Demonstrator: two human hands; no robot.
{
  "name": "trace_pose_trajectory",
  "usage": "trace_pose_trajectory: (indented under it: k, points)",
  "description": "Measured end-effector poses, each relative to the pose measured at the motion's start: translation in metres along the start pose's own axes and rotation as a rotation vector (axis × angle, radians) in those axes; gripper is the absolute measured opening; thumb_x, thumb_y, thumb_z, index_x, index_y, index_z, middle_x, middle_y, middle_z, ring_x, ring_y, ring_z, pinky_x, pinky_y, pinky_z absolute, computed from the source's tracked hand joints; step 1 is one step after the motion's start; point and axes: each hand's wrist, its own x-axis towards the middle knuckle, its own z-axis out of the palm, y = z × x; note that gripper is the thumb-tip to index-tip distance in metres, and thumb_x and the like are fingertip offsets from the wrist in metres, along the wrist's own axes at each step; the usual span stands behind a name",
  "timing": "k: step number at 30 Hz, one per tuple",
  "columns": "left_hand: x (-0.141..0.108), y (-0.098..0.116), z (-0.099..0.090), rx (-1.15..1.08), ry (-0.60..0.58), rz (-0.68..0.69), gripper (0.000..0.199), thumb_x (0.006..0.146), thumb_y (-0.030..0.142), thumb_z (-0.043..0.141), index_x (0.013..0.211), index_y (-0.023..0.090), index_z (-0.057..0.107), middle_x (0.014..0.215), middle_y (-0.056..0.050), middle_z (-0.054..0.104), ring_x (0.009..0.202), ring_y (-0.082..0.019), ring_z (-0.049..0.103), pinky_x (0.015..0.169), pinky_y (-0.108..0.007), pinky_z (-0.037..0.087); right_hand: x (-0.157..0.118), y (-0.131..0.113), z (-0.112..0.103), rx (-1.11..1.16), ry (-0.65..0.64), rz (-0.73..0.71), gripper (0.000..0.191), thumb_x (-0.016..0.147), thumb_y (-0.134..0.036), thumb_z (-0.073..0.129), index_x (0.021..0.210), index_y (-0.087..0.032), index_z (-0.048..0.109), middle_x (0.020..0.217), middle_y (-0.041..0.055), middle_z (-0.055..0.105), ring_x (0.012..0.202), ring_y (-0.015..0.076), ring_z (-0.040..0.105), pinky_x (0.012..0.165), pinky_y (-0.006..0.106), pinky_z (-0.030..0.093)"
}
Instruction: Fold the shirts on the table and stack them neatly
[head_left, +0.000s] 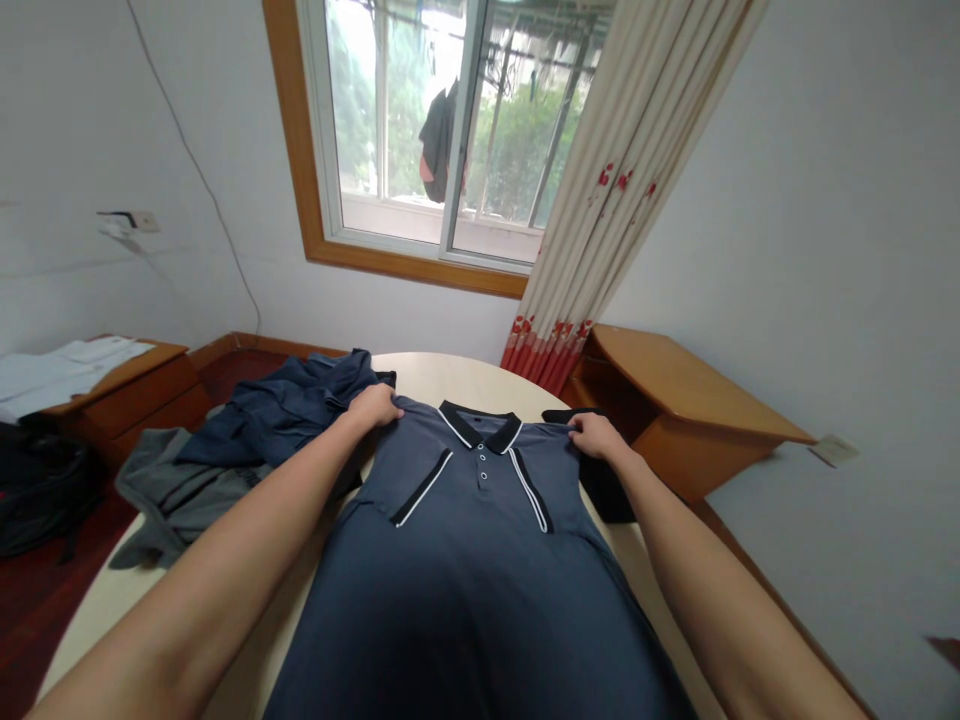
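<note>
A dark grey-blue polo shirt lies spread on a round table, its black, white-edged collar at the far end and its buttons facing up. Two black stripes with white edging slant across its chest. My left hand is closed on the shirt's left shoulder edge. At the opposite shoulder, my right hand pinches the cloth between thumb and fingers. The shirt's lower part runs out of the bottom of the view.
Dark blue clothes and a grey garment are heaped on the left of the pale table. A black cloth lies beyond the right shoulder. A wooden desk stands right, a cabinet with papers left.
</note>
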Motion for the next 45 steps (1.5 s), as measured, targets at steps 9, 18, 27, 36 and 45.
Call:
trace_pose_trajectory:
  k: [9, 18, 27, 36, 45]
  points:
    - [0.022, 0.002, -0.025, -0.087, 0.308, 0.039, 0.028, 0.09, 0.031, 0.061, 0.111, 0.014, 0.069, 0.115, -0.015, 0.069, 0.112, -0.029, 0.063, 0.096, -0.034, 0.049, 0.009, -0.028, -0.02, 0.147, 0.359, 0.207, 0.027, 0.09, -0.025, 0.052, 0.106, -0.019, 0.072, 0.106, 0.0122, 0.073, 0.1, 0.0252, 0.067, 0.086, 0.031, 0.049]
    - [-0.038, 0.024, 0.037, -0.075, 0.309, 0.355, 0.051, 0.094, 0.03, 0.052, 0.14, 0.008, 0.05, 0.153, -0.018, 0.04, 0.141, -0.026, 0.038, 0.117, -0.037, 0.03, -0.032, -0.096, 0.022, 0.167, 0.321, 0.037, 0.053, 0.091, -0.026, 0.05, 0.142, -0.009, 0.048, 0.14, 0.0177, 0.055, 0.126, 0.0279, 0.055, 0.107, 0.037, 0.041]
    - [-0.171, 0.016, 0.095, 0.095, 0.052, 0.497, 0.057, 0.1, 0.048, 0.038, 0.149, 0.019, 0.042, 0.161, -0.009, 0.026, 0.149, -0.027, 0.02, 0.12, -0.053, 0.016, -0.165, -0.151, 0.073, 0.211, 0.096, -0.356, 0.055, 0.097, -0.044, 0.043, 0.145, -0.018, 0.048, 0.153, 0.0106, 0.043, 0.144, 0.0255, 0.035, 0.119, 0.047, 0.022]
    - [-0.225, -0.035, 0.089, 0.166, 0.084, 0.36, 0.06, 0.099, 0.048, 0.037, 0.152, 0.019, 0.039, 0.16, -0.008, 0.025, 0.149, -0.03, 0.019, 0.12, -0.051, 0.018, -0.227, -0.072, 0.057, 0.043, 0.039, -0.038, 0.059, 0.1, -0.041, 0.034, 0.15, -0.009, 0.039, 0.158, 0.0144, 0.031, 0.148, 0.0261, 0.026, 0.121, 0.046, 0.018]
    - [-0.303, 0.015, 0.117, 0.06, -0.005, 0.701, 0.062, 0.099, 0.056, 0.036, 0.153, 0.025, 0.035, 0.16, -0.009, 0.026, 0.149, -0.03, 0.022, 0.119, -0.058, 0.016, -0.292, -0.168, 0.068, 0.214, -0.025, -0.355, 0.061, 0.099, -0.048, 0.035, 0.153, -0.018, 0.037, 0.16, 0.0084, 0.029, 0.149, 0.0249, 0.023, 0.122, 0.047, 0.016]
